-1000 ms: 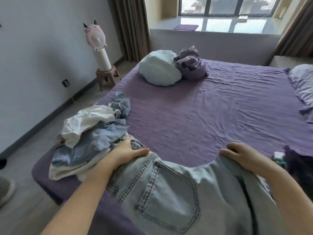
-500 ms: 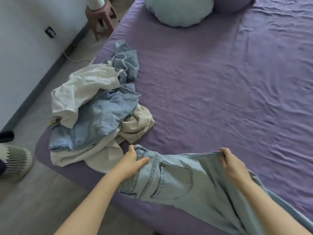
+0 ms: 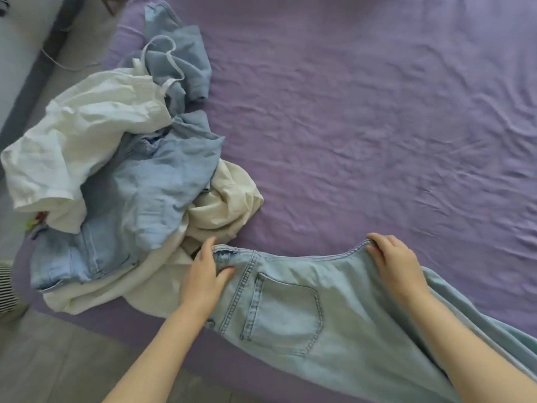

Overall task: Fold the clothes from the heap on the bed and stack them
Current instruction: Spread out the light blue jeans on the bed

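Over the last second the light-blue jeans (image 3: 305, 309) have come down from being held up near the body to lying on the purple bed (image 3: 377, 126), waistband toward the middle of the mattress and back pocket facing up. The view has tipped downward with them, so the pillows and window seen a second ago are out of sight. That suggests the jeans are now being laid out flat as the start of folding; no fold has been made yet, and no stack of folded clothes shows anywhere.

The left hand (image 3: 203, 277) pinches the waistband's left end, thumb on top of the denim and fingers (image 3: 207, 245) curled round the edge. The right hand (image 3: 395, 263) grips the waistband's right end, fingers hooked over the rim. The legs trail off toward the lower right, past the bed's edge.

Count: one pair of jeans in hand. The heap (image 3: 122, 175), just beside the left hand and touching the jeans' corner, shows at least one white shirt, a cream garment and two or three blue denim pieces; the tangle hides the exact number.
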Tool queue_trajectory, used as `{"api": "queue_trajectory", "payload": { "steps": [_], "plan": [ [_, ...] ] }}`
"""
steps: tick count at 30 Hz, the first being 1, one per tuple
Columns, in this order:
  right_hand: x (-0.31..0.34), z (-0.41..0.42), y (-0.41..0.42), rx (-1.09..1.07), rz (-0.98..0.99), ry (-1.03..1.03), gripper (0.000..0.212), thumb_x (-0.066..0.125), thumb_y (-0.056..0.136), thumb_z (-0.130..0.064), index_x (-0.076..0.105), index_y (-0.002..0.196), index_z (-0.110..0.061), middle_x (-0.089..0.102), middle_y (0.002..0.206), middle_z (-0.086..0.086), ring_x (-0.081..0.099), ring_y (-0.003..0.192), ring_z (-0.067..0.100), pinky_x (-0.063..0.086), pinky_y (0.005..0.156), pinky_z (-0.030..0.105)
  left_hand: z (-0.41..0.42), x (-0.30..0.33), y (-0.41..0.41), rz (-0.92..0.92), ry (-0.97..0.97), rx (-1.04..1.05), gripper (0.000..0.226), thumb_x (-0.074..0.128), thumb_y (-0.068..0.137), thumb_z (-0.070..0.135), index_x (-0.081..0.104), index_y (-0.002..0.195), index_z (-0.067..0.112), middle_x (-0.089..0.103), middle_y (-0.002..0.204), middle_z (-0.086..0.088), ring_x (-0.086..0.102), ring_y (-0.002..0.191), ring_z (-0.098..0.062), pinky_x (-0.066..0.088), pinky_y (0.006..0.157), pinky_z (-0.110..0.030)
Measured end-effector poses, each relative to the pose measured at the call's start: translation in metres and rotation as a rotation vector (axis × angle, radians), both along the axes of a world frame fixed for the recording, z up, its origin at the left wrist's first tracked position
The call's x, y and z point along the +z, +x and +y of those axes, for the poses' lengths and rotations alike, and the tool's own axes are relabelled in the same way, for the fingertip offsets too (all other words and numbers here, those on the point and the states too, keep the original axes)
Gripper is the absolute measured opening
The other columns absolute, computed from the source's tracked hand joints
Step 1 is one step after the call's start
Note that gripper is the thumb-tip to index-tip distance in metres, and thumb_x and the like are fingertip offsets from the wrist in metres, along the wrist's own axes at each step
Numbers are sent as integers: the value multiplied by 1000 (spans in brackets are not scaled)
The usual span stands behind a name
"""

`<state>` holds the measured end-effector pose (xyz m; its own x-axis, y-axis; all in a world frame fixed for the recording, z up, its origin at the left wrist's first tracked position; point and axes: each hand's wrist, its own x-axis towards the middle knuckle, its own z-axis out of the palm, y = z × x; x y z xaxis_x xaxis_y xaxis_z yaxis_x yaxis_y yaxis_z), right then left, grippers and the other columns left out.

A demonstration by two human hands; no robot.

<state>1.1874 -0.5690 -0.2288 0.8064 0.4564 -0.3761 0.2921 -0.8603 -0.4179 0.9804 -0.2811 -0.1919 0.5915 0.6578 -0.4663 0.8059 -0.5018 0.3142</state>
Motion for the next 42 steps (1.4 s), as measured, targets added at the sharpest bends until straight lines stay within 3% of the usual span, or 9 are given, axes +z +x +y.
{"api": "queue_trajectory", "payload": {
  "steps": [3, 8, 13, 23, 27, 29, 31, 34, 42],
  "plan": [
    [-2, 5, -4, -21, -50, 11, 24, 55, 94, -11, 63, 115, -4, 67, 102, 16, 61, 91, 39, 44, 78, 46, -22, -1, -3, -118, 445, -322, 70, 77, 73, 8, 45, 136, 6, 50, 128, -20, 49, 114, -36, 46, 93, -50],
    [0, 10, -8, -47, -94, 18, 15, 51, 96, -14, 62, 101, -5, 68, 84, 14, 61, 79, 38, 44, 73, 45, -104, -17, 45, -359, 238, -705, 72, 68, 61, -11, 55, 127, 11, 58, 129, -18, 55, 121, -34, 45, 99, -52],
    [-9, 14, 14, 2, -171, -13, 18, 51, 97, -22, 63, 94, -9, 68, 79, 8, 61, 76, 34, 33, 71, 37, -150, -41, 85, -173, 155, -1018, 56, 52, 89, 42, 47, 140, 20, 42, 148, -11, 40, 136, -31, 33, 107, -61],
    [-3, -58, -33, 56, -414, -19, 47, 81, 63, -1, 69, 108, -6, 64, 113, 16, 60, 107, 34, 37, 96, 45, -155, -83, 87, 101, 135, -1073, 85, 20, 84, 75, -8, 150, 27, -21, 156, -1, -24, 143, -27, -17, 113, -52],
    [5, -144, -57, -41, -419, -70, 31, 61, 83, -18, 67, 109, -2, 64, 112, 15, 46, 109, 25, 34, 95, 43, -164, -72, 92, 184, 145, -1049, 88, 24, 86, 73, -19, 147, 27, -38, 148, -1, -40, 134, -26, -23, 110, -54],
    [10, -173, -57, -72, -384, -112, 44, 42, 90, -33, 67, 110, -2, 64, 114, 15, 48, 110, 25, 34, 97, 43, -174, -59, 96, 233, 140, -1003, 90, 37, 87, 66, -10, 151, 23, -31, 153, -4, -32, 139, -29, -18, 112, -55],
    [14, -196, -55, -89, -329, -124, 56, 29, 97, -42, 66, 112, -3, 65, 114, 12, 57, 107, 28, 34, 98, 44, -193, -40, 105, 142, 132, -901, 81, 60, 83, 48, 29, 149, 13, 7, 159, -17, 3, 147, -37, 1, 115, -59],
    [15, -231, -51, -109, -298, -109, 52, 34, 94, -43, 66, 110, -5, 68, 105, 7, 66, 94, 28, 34, 95, 40, -240, -18, 121, -233, 201, -803, 44, 85, 62, 12, 71, 103, 4, 64, 118, -20, 57, 116, -41, 39, 98, -64],
    [31, -335, -58, -114, -277, -63, 22, 87, 64, -10, 70, 78, -14, 64, 71, -1, 60, 62, 25, 46, 57, 33, -405, 9, 165, -463, -219, -1040, 14, 79, 69, 1, 76, 81, 9, 73, 83, -3, 69, 91, -31, 54, 81, -44]
  ]
}}
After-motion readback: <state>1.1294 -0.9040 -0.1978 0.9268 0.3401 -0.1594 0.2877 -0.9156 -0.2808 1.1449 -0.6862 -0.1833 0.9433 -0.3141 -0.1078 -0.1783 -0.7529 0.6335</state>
